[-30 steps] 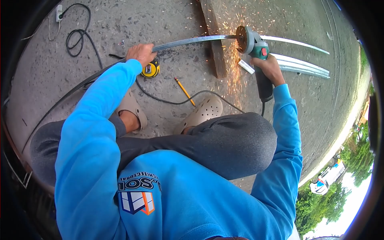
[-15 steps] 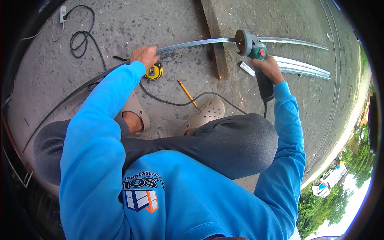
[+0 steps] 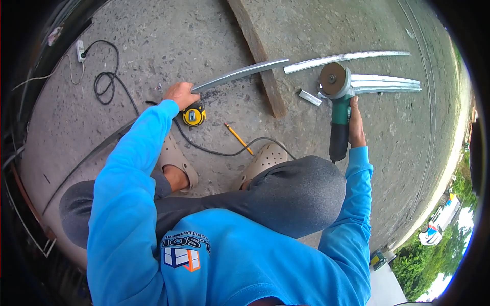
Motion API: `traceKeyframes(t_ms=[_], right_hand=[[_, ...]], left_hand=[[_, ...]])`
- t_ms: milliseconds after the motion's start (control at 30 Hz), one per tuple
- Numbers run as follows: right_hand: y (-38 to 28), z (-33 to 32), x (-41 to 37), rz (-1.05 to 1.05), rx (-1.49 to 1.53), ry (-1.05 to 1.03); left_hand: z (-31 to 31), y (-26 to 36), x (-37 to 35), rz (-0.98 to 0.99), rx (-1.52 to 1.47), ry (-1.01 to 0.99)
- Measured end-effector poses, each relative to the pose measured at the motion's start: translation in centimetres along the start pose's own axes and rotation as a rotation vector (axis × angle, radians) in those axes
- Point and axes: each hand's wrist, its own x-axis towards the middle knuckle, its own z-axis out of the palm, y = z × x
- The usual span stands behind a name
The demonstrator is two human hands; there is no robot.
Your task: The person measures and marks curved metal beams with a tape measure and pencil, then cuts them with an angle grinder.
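Observation:
My left hand [image 3: 179,96] is closed around a long grey metal channel [image 3: 240,73], which passes over a wooden beam and ends just beyond it. A separate metal length [image 3: 347,59] lies to the right, a small gap from that end. My right hand [image 3: 357,125] grips a green and black angle grinder [image 3: 340,115], its brown disc [image 3: 333,78] turned up toward me and clear of the channel. Below my left hand sits a yellow tape measure [image 3: 194,115]. An orange pencil [image 3: 238,138] lies near my right shoe.
The wooden beam [image 3: 260,61] lies across the concrete ground. More metal channels [image 3: 388,83] and a short offcut [image 3: 310,97] are at the right. A black cord [image 3: 212,151] winds past my feet, and a white power socket [image 3: 80,51] is at upper left.
The grinder has come away from the channel, down and right, with its disc tilted up. The channel now shows as two pieces with a gap. My left hand has shifted slightly left and down.

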Motion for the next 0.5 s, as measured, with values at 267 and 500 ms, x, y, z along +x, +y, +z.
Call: traceKeyframes(t_ms=[267,500], right_hand=[[7.4,-2.4,-3.2,0.033,0.505,0.072],[9.6,-1.8,-5.7,-0.115,0.807,-0.039]], left_hand=[[-3.7,-0.4,3.0,-0.001,-0.186,-0.138],[-2.8,1.2,7.1,0.088,-0.064,0.048]])
